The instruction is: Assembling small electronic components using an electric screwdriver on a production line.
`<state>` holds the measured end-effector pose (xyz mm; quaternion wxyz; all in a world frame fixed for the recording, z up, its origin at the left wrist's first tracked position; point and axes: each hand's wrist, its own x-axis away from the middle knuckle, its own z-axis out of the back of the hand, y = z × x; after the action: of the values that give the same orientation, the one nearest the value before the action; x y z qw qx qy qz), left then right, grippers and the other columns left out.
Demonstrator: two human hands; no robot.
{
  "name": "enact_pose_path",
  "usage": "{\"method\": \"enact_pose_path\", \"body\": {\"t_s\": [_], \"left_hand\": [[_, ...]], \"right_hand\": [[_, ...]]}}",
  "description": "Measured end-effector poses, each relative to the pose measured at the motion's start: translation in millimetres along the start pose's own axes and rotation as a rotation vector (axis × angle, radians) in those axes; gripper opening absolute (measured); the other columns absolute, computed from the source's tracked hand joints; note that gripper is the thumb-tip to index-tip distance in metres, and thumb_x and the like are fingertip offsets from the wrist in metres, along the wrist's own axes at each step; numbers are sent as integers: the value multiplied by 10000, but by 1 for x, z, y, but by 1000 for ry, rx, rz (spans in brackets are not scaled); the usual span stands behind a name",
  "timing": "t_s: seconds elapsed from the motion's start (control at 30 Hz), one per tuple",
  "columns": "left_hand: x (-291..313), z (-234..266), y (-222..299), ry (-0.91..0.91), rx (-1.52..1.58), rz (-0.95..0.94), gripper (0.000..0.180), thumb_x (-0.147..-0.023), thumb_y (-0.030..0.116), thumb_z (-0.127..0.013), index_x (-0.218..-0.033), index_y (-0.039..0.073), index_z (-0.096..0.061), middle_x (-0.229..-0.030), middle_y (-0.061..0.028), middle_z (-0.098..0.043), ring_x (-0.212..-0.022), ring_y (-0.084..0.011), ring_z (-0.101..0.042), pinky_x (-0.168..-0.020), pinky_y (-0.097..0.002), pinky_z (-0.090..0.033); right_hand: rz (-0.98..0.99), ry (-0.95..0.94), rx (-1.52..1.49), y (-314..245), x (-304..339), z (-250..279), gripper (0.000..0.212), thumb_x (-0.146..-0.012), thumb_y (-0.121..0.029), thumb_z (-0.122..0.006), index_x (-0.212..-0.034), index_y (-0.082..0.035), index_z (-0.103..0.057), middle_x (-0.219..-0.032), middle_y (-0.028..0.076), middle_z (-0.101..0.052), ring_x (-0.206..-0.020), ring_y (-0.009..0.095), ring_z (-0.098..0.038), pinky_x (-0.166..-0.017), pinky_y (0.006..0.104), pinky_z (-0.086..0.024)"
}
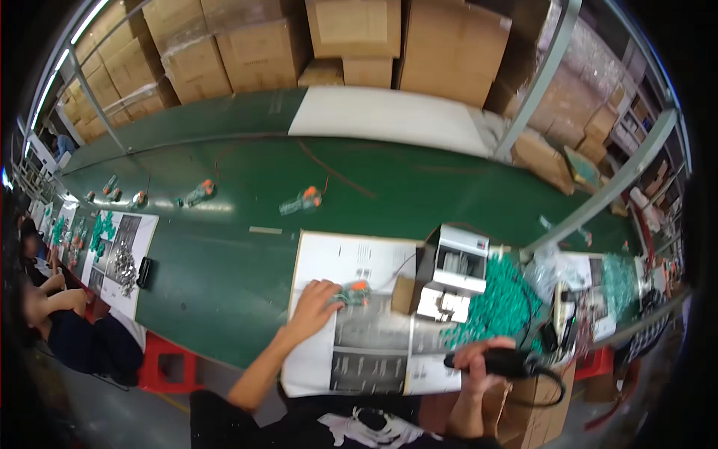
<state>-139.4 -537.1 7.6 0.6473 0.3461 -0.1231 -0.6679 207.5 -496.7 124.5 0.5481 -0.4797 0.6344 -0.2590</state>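
Observation:
On the printed sheet [314, 359] before me, my left hand [314, 307] lies over a small see-through green plastic piece with orange parts [357, 293], its fingers closed on the near end. My right hand [479, 363] grips a black corded power screwdriver [505, 364], lower right, apart from the plastic piece. The driver's tip points left, and its cable loops at the right. Beyond the right hand spreads a heap of small green plastic parts [501, 303].
A white-and-black box-shaped device [460, 258] stands at the sheet's far right, with a small cardboard block [403, 295] beside it. Similar green-and-orange pieces [303, 200] lie along the green bench [224, 262]. A metal post [598, 191] rises at right. Another person [82, 329] sits at left.

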Motion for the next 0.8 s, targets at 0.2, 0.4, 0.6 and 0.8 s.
{"method": "enact_pose_path", "body": {"t_s": [0.2,0.4,0.6,0.8], "left_hand": [[73,-40,73,-108,129,18,419,-867,182,-731,-1247,39,-631,-1174,-115,-589,-1136,-335,-505,-964,-430,-424],[77,-47,79,-78,185,15,453,-846,189,-758,-1249,31,-624,-1231,-108,-577,-1207,-330,-485,-1010,-424,-407],[86,-42,71,-26,298,28,477,-805,192,-794,-1223,24,-635,-1227,-109,-593,-1196,-325,-519,-1021,-425,-417],[90,-47,65,37,316,49,432,-794,174,-797,-1173,18,-663,-1177,-109,-627,-1138,-324,-555,-992,-417,-441]], "right_hand": [[-1,-134,-92,16,-7,-61,451,-937,-238,-752,-1199,-74,-424,-630,54,-526,-498,171,-520,-510,333,-501],[13,-241,-21,40,14,-72,410,-962,-189,-721,-1200,-56,-416,-633,57,-534,-504,176,-538,-532,344,-516],[-13,-221,23,53,25,-68,410,-952,-106,-718,-1215,-58,-408,-651,70,-555,-530,177,-561,-540,339,-520],[-40,-236,88,72,30,-63,402,-942,-58,-710,-1209,-61,-408,-666,79,-564,-541,181,-564,-542,338,-520]]}}
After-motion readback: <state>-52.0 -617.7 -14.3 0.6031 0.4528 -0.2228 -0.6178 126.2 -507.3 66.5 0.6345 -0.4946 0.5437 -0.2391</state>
